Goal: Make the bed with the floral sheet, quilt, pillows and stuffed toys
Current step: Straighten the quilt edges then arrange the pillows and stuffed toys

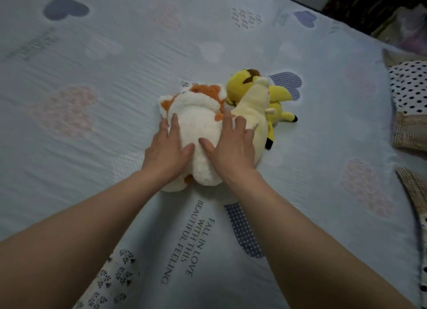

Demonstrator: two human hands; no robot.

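Bare forearms reach forward; left hand (165, 148) and right hand (231, 147) press flat, fingers straight, clasping nothing, on the white-and-orange plush toy (198, 121) lying mid-quilt (92, 133), touching a pale yellow toy (253, 110).

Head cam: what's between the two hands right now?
The white belly of the white-and-orange stuffed toy. The left hand and right hand lie flat on either side of it, thumbs nearly meeting. The head view shows it plainly.
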